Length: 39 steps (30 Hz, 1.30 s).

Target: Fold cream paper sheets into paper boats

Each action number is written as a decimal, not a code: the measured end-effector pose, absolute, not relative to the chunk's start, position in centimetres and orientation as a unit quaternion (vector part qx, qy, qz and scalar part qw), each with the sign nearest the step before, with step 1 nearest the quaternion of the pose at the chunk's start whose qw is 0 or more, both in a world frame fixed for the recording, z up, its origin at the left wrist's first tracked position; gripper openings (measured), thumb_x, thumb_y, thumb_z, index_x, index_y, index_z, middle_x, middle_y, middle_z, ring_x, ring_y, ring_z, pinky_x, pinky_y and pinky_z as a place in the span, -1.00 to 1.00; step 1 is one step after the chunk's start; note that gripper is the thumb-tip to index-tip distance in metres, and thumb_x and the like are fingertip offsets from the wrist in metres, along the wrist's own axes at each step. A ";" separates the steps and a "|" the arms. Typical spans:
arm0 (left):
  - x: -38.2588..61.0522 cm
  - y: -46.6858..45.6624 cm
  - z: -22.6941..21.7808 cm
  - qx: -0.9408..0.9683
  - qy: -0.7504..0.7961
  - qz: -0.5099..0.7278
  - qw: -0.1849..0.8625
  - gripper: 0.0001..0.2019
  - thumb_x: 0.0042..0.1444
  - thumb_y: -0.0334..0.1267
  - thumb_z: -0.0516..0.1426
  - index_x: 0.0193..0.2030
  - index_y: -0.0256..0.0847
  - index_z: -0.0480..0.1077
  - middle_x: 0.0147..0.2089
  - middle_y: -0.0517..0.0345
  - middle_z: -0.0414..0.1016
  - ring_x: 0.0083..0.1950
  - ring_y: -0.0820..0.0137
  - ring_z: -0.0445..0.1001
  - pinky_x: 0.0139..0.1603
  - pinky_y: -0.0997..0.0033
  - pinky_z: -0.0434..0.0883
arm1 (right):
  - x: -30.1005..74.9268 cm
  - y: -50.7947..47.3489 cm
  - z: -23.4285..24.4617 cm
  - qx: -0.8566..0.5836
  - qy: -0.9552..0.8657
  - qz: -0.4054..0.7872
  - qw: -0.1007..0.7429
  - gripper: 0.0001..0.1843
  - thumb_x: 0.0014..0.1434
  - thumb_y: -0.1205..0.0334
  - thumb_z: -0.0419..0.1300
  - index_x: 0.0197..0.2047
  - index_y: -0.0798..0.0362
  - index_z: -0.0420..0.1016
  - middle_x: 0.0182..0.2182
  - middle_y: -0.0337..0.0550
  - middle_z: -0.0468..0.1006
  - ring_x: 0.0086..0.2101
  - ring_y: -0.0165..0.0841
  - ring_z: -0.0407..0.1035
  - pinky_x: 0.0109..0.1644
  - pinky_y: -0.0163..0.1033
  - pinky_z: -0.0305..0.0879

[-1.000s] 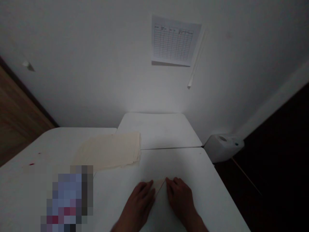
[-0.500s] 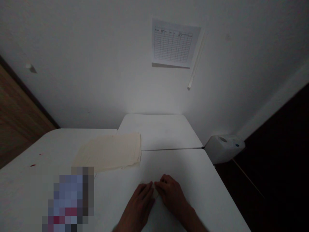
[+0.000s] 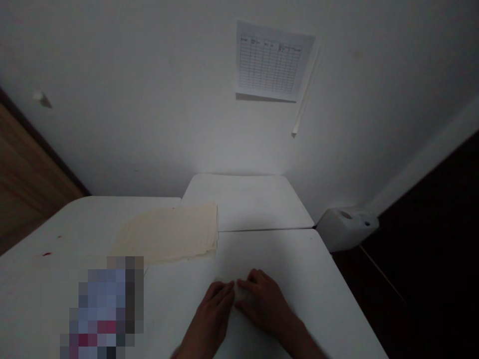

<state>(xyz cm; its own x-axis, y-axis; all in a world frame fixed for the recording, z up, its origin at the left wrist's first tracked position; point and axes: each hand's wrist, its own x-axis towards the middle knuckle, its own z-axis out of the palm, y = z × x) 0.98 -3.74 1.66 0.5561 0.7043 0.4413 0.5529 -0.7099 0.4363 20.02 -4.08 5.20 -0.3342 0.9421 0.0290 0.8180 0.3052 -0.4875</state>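
My left hand (image 3: 213, 311) rests low on the white table (image 3: 262, 249), its fingers pressed together and pointing inward. Opposite it, my right hand (image 3: 265, 304) is curled, with the index fingertip close to the left fingertips and the thumb set lower. A small, thin, pale thing (image 3: 239, 295) seems to lie between and under the fingers. It barely stands out from the white surface, so its kind and outline cannot be made out. To the left and farther back, a stack of thin cream sheets (image 3: 172, 234) lies apart from both hands.
A blurred-out bluish and red thing (image 3: 101, 304) occupies the table's left front. The wall behind carries a printed grid sheet (image 3: 273, 62). Beyond the right table edge stands a whitish plastic container (image 3: 344, 232). A wooden panel (image 3: 30, 174) borders the left.
The hands stay at nearly the same spot. The right thumb and index finger have parted slightly, and the left fingers have shifted a little. The whole view has tilted slightly.
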 end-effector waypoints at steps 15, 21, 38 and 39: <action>1.1 -4.4 1.0 0.879 0.424 0.220 -0.006 -0.60 0.10 -0.53 0.00 0.04 -0.17 0.41 0.08 0.10 0.52 -0.20 0.23 0.45 -0.17 0.17 0.55 | 20.0 -4.2 6.2 -0.550 -0.800 0.200 0.128 -0.54 0.16 0.02 0.21 0.14 -0.27 0.37 -0.14 -0.19 0.41 -0.12 -0.25 0.27 0.00 -0.19 0.16; 1.1 -4.6 -0.3 0.870 0.441 0.215 -0.047 -0.58 0.09 -0.50 0.02 0.07 -0.14 0.40 0.08 0.15 0.52 -0.12 0.21 0.48 -0.11 0.20 0.54 | 20.1 -3.9 6.3 -0.551 -0.801 0.207 0.114 -0.54 0.12 -0.02 0.24 0.12 -0.27 0.39 -0.14 -0.19 0.41 -0.13 -0.25 0.27 -0.01 -0.19 0.16; 0.4 -6.4 -0.1 0.798 0.551 0.213 -0.118 -0.66 0.20 -0.15 0.04 0.07 -0.15 0.41 0.07 0.08 0.53 -0.03 0.03 0.49 -0.13 0.04 0.46 | 19.9 -3.8 5.8 -0.571 -0.782 0.214 0.129 -0.47 0.01 0.01 0.34 0.08 -0.22 0.44 -0.15 -0.17 0.43 -0.13 -0.22 0.31 -0.03 -0.17 0.20; 0.4 -6.4 -0.1 0.795 0.554 0.215 -0.116 -0.65 0.20 -0.14 0.04 0.07 -0.15 0.41 0.07 0.06 0.53 -0.04 0.02 0.49 -0.14 0.03 0.46 | 20.0 -3.9 5.9 -0.572 -0.781 0.215 0.129 -0.47 0.01 0.02 0.34 0.08 -0.21 0.44 -0.15 -0.17 0.43 -0.13 -0.22 0.30 -0.02 -0.18 0.20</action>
<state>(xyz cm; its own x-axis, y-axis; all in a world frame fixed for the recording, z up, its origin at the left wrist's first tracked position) 0.43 -6.41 -0.10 0.2927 0.8320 0.4713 0.9322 -0.3581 0.0531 19.95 -3.88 5.85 -0.3123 0.9490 -0.0438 0.8381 0.2535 -0.4830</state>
